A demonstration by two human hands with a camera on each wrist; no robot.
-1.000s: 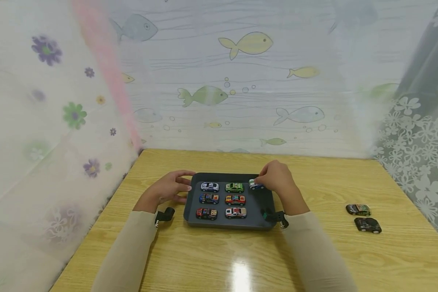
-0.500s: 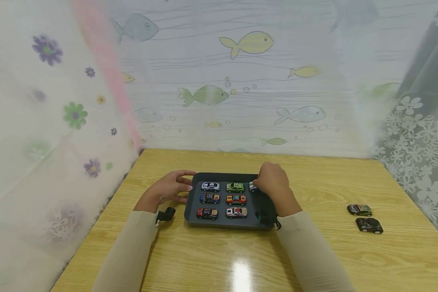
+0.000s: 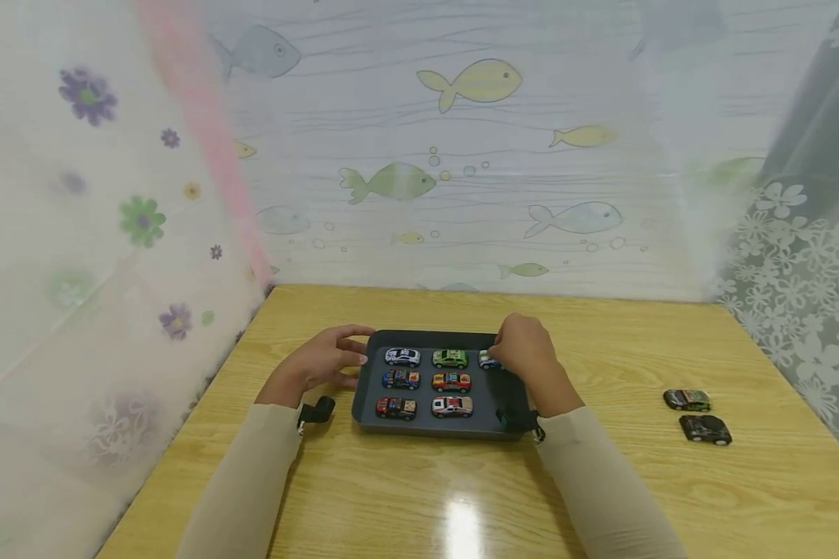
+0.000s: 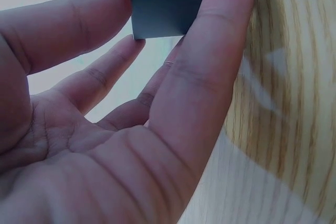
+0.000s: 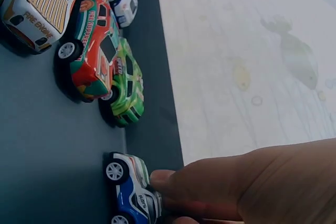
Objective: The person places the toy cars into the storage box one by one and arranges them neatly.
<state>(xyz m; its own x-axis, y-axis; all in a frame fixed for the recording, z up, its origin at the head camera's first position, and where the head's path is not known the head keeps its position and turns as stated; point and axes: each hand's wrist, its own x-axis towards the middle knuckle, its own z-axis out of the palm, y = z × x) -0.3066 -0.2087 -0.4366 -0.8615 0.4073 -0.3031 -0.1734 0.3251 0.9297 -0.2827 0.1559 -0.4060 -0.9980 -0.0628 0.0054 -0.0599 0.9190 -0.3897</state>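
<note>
In the head view, my right hand point(image 3: 529, 351) pinches a small white, blue and green toy car point(image 3: 488, 359) at the back right of a dark grey tray point(image 3: 485, 423). The right wrist view shows that toy car point(image 5: 137, 198) with its wheels towards the tray floor and fingertips point(image 5: 164, 178) at its roof side; part of it is cut off by the frame. My left hand point(image 3: 324, 360) rests its extended fingers against the tray's left wall. Up close in the left wrist view, spread fingers point(image 4: 194, 72) touch the dark tray wall point(image 4: 163, 9).
Several toy cars stand in two columns in the tray, among them a green one point(image 3: 450, 359) and a red-yellow one point(image 3: 451, 382). On the table's right side lie a dark multicoloured car point(image 3: 687, 400) and a black car point(image 3: 704, 429). A fish-patterned curtain point(image 3: 475, 233) closes off the back.
My right hand has shifted slightly left and down with the white, blue and green toy car, which sits lower against the tray. The left hand keeps its place.
</note>
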